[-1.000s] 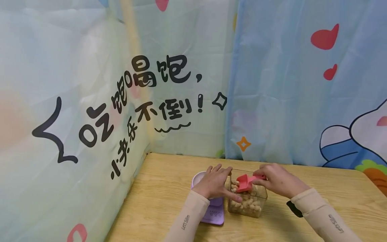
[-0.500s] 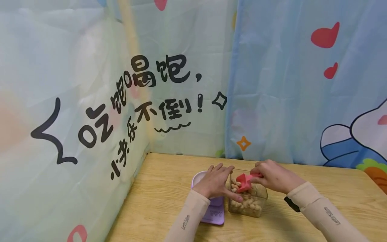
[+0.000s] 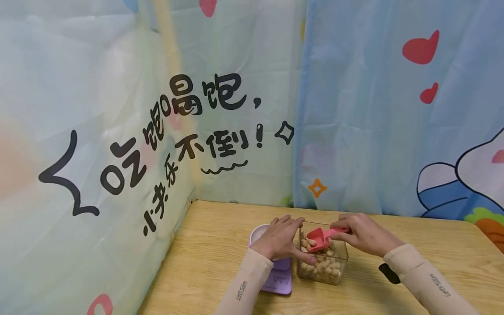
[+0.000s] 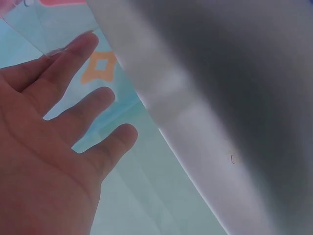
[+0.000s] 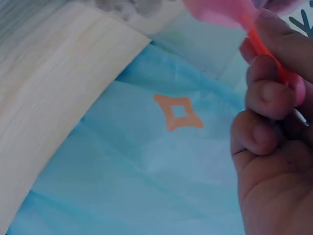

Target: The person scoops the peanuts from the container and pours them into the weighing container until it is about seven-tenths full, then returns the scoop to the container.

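On my feed the clear box [image 3: 341, 265] stands on the wooden table [image 3: 220, 253], with peanuts [image 3: 327, 266] lying inside. I have the right hand [image 3: 365, 234] at the box's right side, fingers curled round the handle of the pink scoop [image 3: 316, 240]; the scoop's bowl is inside the box's outline, by the peanuts, though I can't tell how deep. My left hand [image 3: 280, 239] is at the box's left, fingers spread and nearly straight, touching its rim, thumb across the near edge. Left of the box I see a flat purple base [image 3: 277, 282] and a round white dish [image 3: 257, 232], both partly hidden.
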A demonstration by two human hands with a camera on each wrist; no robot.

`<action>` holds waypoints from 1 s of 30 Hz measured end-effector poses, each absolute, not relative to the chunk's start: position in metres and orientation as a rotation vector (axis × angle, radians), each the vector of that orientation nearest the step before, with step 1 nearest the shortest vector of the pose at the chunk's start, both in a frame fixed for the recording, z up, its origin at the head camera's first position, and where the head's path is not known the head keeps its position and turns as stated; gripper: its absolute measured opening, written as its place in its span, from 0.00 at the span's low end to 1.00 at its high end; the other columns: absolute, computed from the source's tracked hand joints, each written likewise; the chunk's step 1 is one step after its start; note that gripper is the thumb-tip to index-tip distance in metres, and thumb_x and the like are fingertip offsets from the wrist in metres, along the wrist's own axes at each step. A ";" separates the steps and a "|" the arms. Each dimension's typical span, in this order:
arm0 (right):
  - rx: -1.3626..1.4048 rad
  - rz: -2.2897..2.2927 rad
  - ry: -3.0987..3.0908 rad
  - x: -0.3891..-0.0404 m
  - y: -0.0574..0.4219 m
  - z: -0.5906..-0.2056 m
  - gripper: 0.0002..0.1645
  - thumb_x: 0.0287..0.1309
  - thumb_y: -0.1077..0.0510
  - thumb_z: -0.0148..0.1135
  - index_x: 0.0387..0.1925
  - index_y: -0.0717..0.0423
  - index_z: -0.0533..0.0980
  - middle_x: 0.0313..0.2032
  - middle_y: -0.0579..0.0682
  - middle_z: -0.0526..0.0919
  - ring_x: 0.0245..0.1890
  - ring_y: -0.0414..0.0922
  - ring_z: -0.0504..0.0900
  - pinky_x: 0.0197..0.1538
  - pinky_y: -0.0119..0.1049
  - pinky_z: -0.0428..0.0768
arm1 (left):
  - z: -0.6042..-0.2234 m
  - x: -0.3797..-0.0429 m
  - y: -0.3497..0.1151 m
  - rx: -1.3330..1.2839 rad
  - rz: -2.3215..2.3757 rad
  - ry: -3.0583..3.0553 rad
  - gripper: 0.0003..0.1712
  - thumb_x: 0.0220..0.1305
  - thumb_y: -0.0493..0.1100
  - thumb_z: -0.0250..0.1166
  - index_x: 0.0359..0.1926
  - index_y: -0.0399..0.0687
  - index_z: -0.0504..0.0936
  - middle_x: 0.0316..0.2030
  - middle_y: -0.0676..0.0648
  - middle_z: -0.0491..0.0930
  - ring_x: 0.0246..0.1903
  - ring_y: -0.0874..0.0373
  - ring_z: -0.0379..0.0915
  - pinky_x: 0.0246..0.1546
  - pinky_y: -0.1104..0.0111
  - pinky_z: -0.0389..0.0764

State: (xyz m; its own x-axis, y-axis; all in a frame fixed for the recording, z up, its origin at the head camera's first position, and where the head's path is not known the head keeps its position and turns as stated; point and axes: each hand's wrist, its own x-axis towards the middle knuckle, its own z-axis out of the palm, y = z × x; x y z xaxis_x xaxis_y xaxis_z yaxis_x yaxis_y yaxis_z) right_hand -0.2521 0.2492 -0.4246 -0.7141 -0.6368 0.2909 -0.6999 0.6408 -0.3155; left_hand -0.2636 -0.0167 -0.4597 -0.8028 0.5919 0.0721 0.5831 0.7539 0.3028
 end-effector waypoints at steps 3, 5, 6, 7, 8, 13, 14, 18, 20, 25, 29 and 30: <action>1.096 0.613 -2.698 -0.252 0.252 -0.428 0.14 0.65 0.52 0.68 0.45 0.56 0.87 0.35 0.41 0.82 0.30 0.35 0.80 0.33 0.37 0.84 | -0.459 -0.263 -0.017 0.964 0.497 2.913 0.66 0.43 0.81 0.69 0.79 0.57 0.59 0.69 0.57 0.69 0.75 0.53 0.54 0.75 0.54 0.56; 1.079 0.639 -2.704 -0.253 0.254 -0.430 0.14 0.65 0.51 0.68 0.45 0.55 0.87 0.36 0.42 0.83 0.30 0.37 0.80 0.33 0.37 0.84 | -0.459 -0.263 -0.017 0.963 0.497 2.912 0.66 0.44 0.81 0.69 0.79 0.57 0.59 0.69 0.57 0.69 0.75 0.53 0.54 0.75 0.54 0.56; 1.074 0.665 -2.711 -0.253 0.256 -0.431 0.13 0.65 0.51 0.67 0.45 0.55 0.87 0.35 0.41 0.82 0.29 0.36 0.79 0.32 0.36 0.83 | -0.458 -0.262 -0.017 0.963 0.498 2.910 0.66 0.44 0.81 0.69 0.79 0.58 0.59 0.69 0.58 0.70 0.75 0.53 0.54 0.75 0.54 0.56; 1.065 0.685 -2.717 -0.253 0.257 -0.433 0.13 0.66 0.51 0.67 0.45 0.54 0.87 0.35 0.41 0.82 0.29 0.36 0.79 0.32 0.36 0.82 | -0.458 -0.262 -0.017 0.962 0.497 2.908 0.66 0.44 0.81 0.69 0.79 0.58 0.59 0.69 0.58 0.70 0.75 0.53 0.54 0.75 0.54 0.56; 1.058 0.711 -2.726 -0.253 0.259 -0.434 0.13 0.66 0.51 0.67 0.46 0.54 0.87 0.35 0.40 0.82 0.29 0.35 0.78 0.31 0.35 0.81 | -0.458 -0.262 -0.017 0.961 0.499 2.904 0.66 0.43 0.81 0.69 0.79 0.58 0.59 0.68 0.58 0.71 0.75 0.53 0.54 0.75 0.54 0.55; 1.031 0.800 -2.757 -0.253 0.264 -0.439 0.15 0.68 0.49 0.65 0.47 0.53 0.87 0.34 0.36 0.80 0.26 0.30 0.72 0.28 0.31 0.76 | -0.459 -0.262 -0.018 0.948 0.506 2.892 0.66 0.43 0.81 0.70 0.78 0.58 0.59 0.67 0.59 0.71 0.75 0.54 0.53 0.75 0.54 0.55; 1.025 0.808 -2.760 -0.253 0.265 -0.440 0.15 0.68 0.49 0.65 0.47 0.53 0.87 0.34 0.36 0.80 0.26 0.31 0.72 0.28 0.31 0.76 | -0.459 -0.262 -0.017 0.948 0.508 2.893 0.66 0.43 0.81 0.70 0.78 0.58 0.59 0.67 0.59 0.71 0.75 0.54 0.53 0.75 0.54 0.55; 1.027 0.813 -2.747 -0.252 0.266 -0.440 0.14 0.67 0.50 0.65 0.47 0.52 0.87 0.32 0.34 0.78 0.25 0.31 0.71 0.28 0.30 0.75 | -0.458 -0.262 -0.017 0.963 0.504 2.906 0.66 0.44 0.81 0.69 0.78 0.58 0.59 0.67 0.59 0.72 0.75 0.53 0.54 0.75 0.54 0.56; 1.052 0.799 -2.734 -0.252 0.265 -0.439 0.13 0.67 0.50 0.66 0.46 0.51 0.87 0.31 0.34 0.77 0.25 0.31 0.70 0.27 0.30 0.74 | -0.458 -0.262 -0.017 0.968 0.507 2.910 0.66 0.44 0.81 0.69 0.78 0.58 0.59 0.67 0.59 0.72 0.75 0.53 0.55 0.74 0.54 0.57; 1.089 0.791 -2.711 -0.249 0.263 -0.438 0.12 0.67 0.51 0.66 0.46 0.52 0.87 0.30 0.33 0.75 0.25 0.31 0.69 0.27 0.30 0.74 | -0.458 -0.262 -0.017 0.967 0.512 2.913 0.66 0.43 0.80 0.71 0.78 0.57 0.60 0.65 0.60 0.74 0.75 0.52 0.55 0.74 0.54 0.57; 1.000 0.846 -2.741 -0.247 0.264 -0.441 0.14 0.67 0.50 0.66 0.47 0.53 0.87 0.30 0.33 0.76 0.24 0.32 0.70 0.28 0.30 0.74 | -0.458 -0.263 -0.017 0.981 0.517 2.909 0.66 0.43 0.80 0.72 0.78 0.57 0.60 0.64 0.59 0.75 0.74 0.51 0.55 0.74 0.53 0.57; 0.980 0.861 -2.750 -0.247 0.265 -0.441 0.15 0.67 0.50 0.66 0.47 0.54 0.87 0.30 0.34 0.77 0.24 0.32 0.70 0.28 0.30 0.74 | -0.459 -0.263 -0.016 0.982 0.514 2.909 0.66 0.43 0.80 0.71 0.78 0.57 0.60 0.64 0.59 0.75 0.74 0.51 0.55 0.74 0.53 0.57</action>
State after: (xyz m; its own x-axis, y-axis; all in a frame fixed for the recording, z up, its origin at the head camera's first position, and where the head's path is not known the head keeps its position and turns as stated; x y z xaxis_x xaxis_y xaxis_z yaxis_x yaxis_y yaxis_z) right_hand -0.2471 0.2646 -0.4414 -0.7883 -0.5527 0.2703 -0.6082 0.6333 -0.4785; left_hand -0.2628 -0.0165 -0.4587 -0.8007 0.5941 0.0772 0.5846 0.7465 0.3177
